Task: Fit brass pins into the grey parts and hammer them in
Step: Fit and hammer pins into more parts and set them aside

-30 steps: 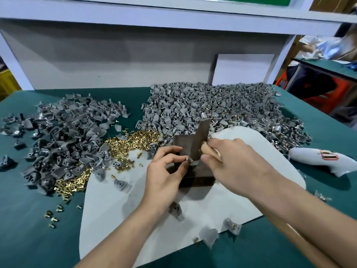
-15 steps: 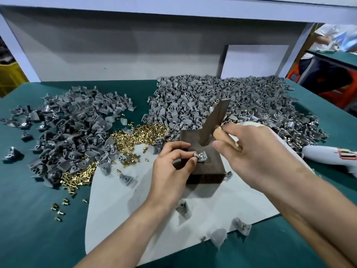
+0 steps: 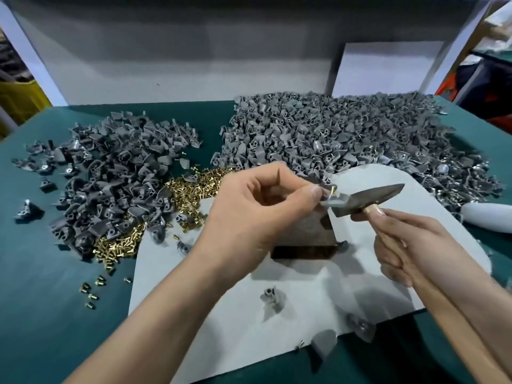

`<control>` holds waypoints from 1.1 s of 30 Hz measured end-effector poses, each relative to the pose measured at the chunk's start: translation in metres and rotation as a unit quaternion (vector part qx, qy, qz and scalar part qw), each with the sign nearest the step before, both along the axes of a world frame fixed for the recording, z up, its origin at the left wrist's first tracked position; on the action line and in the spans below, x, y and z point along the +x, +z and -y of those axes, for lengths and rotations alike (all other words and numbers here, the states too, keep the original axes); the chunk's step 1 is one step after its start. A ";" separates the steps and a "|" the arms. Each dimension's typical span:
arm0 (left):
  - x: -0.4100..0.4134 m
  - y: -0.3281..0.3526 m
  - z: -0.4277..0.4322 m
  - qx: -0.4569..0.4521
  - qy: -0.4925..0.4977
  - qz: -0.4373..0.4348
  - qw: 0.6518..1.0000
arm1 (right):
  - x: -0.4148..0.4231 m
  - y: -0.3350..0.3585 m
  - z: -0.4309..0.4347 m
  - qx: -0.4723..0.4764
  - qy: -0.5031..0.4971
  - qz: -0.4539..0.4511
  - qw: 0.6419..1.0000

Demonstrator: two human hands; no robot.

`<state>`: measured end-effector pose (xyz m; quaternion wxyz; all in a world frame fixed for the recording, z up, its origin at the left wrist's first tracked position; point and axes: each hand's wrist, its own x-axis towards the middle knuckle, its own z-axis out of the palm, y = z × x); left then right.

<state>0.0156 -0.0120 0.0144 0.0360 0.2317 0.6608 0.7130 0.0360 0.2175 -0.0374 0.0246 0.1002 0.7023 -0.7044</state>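
Green tabletop (image 3: pixel 41 314), white backboard behind. Pale grey sheet (image 3: pixel 221 342) lies on the near-centre of it.

Big pile of grey parts (image 3: pixel 346 134) at far right, spilling onto the sheet's far edge. Smaller, darker pile of parts (image 3: pixel 110 176) at left. Heap of brass pins (image 3: pixel 199 184) between the two piles, trailing along the left pile's near edge.

Dark block (image 3: pixel 304 234) sits on the sheet at centre, partly hidden by the L arm.

L hand (image 3: pixel 257 206): fingers curled, thumb and fingertips pinching one grey part (image 3: pixel 332 199), held up over the block's far right corner. A brass pin (image 3: pixel 332 189) stands up out of that part.

R hand (image 3: pixel 407 245): wrapped round the wooden handle of a small hammer (image 3: pixel 368 196), close under the head. Head lies roughly level, wedge end pointing right, other end just beside the held part; contact can't tell.

White plastic tool (image 3: pixel 487 217) lies at the R edge, cut off by the frame.

A few loose parts on the sheet's near side, e.g. one (image 3: pixel 273 297). Stray pins (image 3: pixel 91 295) on the tabletop near left.
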 end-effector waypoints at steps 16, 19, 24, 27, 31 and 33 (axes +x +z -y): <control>0.006 0.002 -0.007 0.060 -0.030 0.017 0.998 | 0.000 -0.007 -0.003 0.004 0.039 -0.003 0.999; 0.006 0.001 -0.007 0.098 -0.051 0.054 0.992 | 0.000 -0.007 -0.002 0.001 0.041 -0.002 0.999; 0.005 0.000 -0.008 0.115 -0.051 0.067 0.990 | 0.001 -0.005 -0.001 0.008 0.042 0.000 0.999; 0.005 0.000 -0.009 0.106 -0.049 0.066 0.991 | 0.002 -0.003 -0.001 0.005 0.033 0.003 0.999; 0.006 0.001 -0.008 0.095 -0.047 0.036 0.994 | 0.005 0.001 0.002 0.009 0.023 -0.001 1.000; 0.006 -0.004 -0.009 0.049 -0.016 -0.011 0.999 | 0.007 0.006 0.006 0.016 0.010 -0.007 1.000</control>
